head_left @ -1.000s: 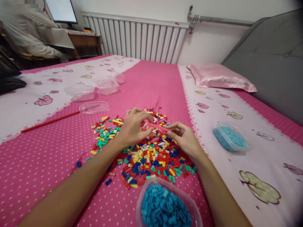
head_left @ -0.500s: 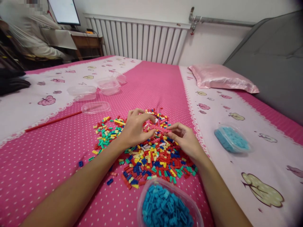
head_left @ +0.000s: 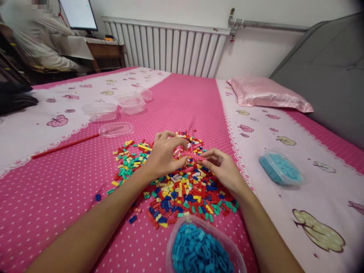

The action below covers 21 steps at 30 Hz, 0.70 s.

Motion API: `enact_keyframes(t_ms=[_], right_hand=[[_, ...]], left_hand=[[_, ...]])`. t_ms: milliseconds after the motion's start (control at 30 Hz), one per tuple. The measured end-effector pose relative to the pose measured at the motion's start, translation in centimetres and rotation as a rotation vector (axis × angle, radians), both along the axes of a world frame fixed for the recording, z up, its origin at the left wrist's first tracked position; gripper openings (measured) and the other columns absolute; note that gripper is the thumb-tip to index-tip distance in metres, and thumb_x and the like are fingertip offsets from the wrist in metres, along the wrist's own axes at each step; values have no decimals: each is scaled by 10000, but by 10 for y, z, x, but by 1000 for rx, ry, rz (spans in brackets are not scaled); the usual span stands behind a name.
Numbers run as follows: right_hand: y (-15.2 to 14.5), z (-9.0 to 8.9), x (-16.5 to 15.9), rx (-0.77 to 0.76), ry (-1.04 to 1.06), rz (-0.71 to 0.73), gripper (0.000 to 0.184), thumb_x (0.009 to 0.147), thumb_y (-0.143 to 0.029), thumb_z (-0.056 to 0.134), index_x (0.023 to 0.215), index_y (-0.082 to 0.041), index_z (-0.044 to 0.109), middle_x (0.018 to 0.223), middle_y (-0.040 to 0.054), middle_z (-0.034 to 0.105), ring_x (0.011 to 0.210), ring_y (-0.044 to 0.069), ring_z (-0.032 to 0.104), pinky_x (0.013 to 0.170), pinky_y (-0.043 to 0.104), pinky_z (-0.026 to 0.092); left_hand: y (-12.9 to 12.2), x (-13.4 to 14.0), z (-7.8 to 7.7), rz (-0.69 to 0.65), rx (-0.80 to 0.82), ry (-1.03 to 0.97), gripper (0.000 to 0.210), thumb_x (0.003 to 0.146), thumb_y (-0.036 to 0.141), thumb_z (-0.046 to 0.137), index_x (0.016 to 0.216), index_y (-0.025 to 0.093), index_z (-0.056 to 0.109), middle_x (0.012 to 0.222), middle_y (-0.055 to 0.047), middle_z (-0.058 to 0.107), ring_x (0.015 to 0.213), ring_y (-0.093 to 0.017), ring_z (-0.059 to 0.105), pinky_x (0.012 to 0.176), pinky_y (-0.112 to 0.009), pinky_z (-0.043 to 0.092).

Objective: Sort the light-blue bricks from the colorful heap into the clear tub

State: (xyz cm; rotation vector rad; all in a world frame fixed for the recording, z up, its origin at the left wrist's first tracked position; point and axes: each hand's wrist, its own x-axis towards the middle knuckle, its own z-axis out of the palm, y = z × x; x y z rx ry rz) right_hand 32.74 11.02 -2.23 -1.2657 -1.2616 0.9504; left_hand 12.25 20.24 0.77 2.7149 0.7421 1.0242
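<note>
Over the heap of loose toy building bricks (head_left: 184,185), my two hands meet at a pink building-brick strip (head_left: 195,156). My right hand (head_left: 220,167) pinches its right end between thumb and fingers. At the other end, my left hand (head_left: 165,153) curves around the pink bricks, thumb below and index finger above. The strip's left part is partly hidden by that hand, and its full shape is hard to make out. Red, yellow, green, dark blue, white and pink bricks lie under and around both hands.
A clear tub (head_left: 170,246) of blue bricks stands in front of me; a closed tub (head_left: 281,168) of lighter blue ones sits right. Clear containers (head_left: 99,110), a lid (head_left: 116,129) and a red stick (head_left: 65,145) lie left. Beyond are a pillow (head_left: 270,93) and a seated person (head_left: 31,34).
Both hands stay at the pink strip with almost the same grip. The whole view has shifted very slightly; the bricks and tubs otherwise look unchanged.
</note>
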Motion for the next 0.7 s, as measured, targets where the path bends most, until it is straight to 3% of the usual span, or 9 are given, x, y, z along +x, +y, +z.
enact_keyframes(t_ms=[700], right_hand=[[-1, 1, 1, -6, -5, -8, 287, 770, -421, 775, 925, -211, 657, 878, 45, 721, 852, 199, 691, 783, 341, 527]], left_hand=[[-1, 0, 1, -9, 10, 7, 125, 808, 241, 660, 932, 228, 646, 1070, 21, 730, 1077, -231, 529, 982, -392, 342]])
